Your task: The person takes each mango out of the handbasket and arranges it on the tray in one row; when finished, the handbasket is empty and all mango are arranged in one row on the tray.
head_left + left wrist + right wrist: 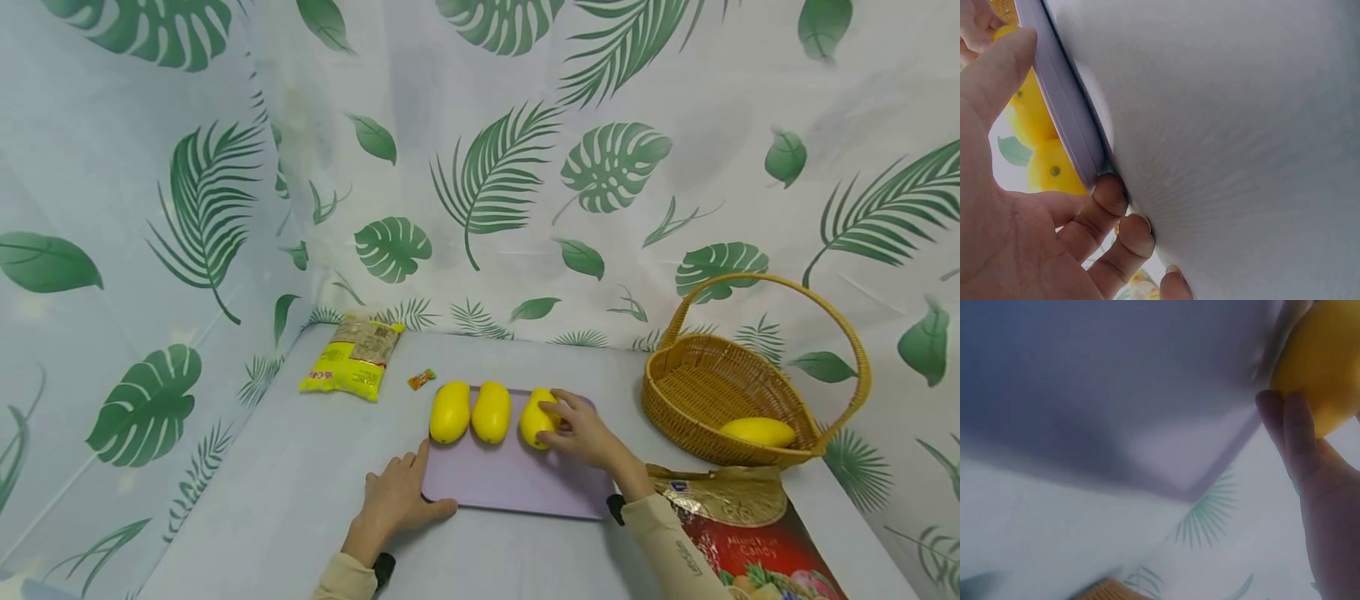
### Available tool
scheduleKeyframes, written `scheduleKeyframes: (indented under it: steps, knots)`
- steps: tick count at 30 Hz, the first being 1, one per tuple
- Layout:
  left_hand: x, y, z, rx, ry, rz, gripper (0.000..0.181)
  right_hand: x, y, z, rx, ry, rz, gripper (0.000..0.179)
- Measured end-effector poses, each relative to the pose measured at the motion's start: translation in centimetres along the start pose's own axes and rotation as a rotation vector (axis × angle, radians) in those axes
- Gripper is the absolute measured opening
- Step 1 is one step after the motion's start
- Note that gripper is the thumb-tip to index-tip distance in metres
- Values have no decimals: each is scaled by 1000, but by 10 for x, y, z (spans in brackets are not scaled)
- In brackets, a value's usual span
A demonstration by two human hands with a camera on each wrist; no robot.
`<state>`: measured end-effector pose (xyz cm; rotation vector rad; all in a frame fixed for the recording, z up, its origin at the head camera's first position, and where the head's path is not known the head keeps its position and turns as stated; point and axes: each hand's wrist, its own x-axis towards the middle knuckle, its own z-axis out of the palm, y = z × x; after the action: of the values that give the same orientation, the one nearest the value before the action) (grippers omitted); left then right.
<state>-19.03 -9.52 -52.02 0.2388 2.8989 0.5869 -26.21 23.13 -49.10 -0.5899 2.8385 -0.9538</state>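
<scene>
A lilac tray (517, 483) lies on the table with three yellow mangoes on it. The left mango (450, 412) and middle mango (491, 412) lie side by side. To their right, my right hand (585, 429) grips the third mango (534, 417) between thumb and fingers; that mango (1325, 369) also shows in the right wrist view. My left hand (397, 496) is spread around the tray's front left corner. In the left wrist view its thumb (1007, 69) touches the rim, and its fingertips lie beside the tray's edge (1069, 106).
A wicker basket (675, 408) with a tall handle stands at the right, holding another mango (757, 432). In front of it lies a red and gold candy bag (750, 533). A yellow packet (356, 358) and a small wrapped candy (422, 379) lie at the back left, near the leaf-print backdrop (480, 308).
</scene>
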Motion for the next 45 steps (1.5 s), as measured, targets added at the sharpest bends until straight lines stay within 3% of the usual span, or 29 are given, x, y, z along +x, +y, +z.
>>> scheduleKeyframes:
  steps: [17, 28, 45]
  knots:
    - [1, 1, 0, 6, -7, 3, 110, 10, -6, 2, -28, -45, -37, 59]
    - [-1, 2, -1, 3, -17, -7, 111, 7, -3, -1, -1, -31, -31, 59]
    - [-1, 2, -3, 7, -19, -9, 110, -11, 3, -36, -82, 64, -27, 61]
